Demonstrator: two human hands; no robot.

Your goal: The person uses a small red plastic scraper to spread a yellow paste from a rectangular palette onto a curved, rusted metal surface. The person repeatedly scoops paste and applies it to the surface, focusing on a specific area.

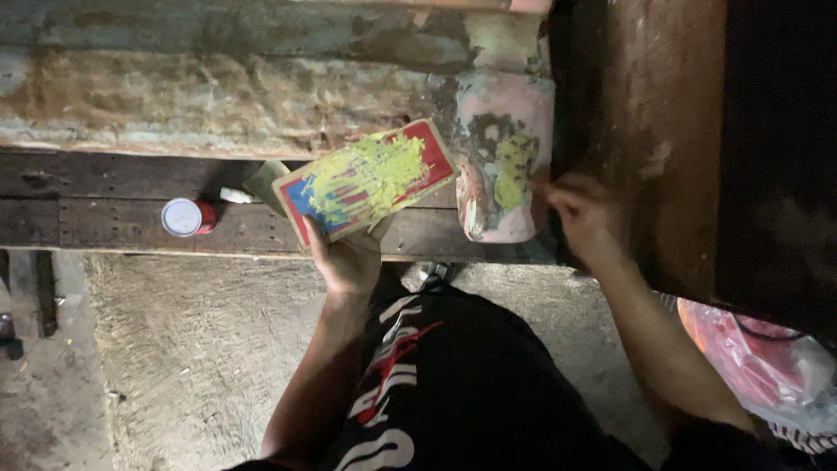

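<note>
Left hand (349, 257), fingers clamped under a tilted card (366, 179) that serves as a palette for yellow putty (375, 174), while right hand (580, 214), fingers pinched at the putty patch (514, 170) on a pink post (506, 166); capped can (187, 217) on plank (105, 222).

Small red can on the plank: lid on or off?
On. The small red can shows a flat, pale round lid across its top, with no contents or open rim visible. It stands on the dark plank, left of the left hand.

Right hand (582, 218) fingers blurred, in shadow
</note>
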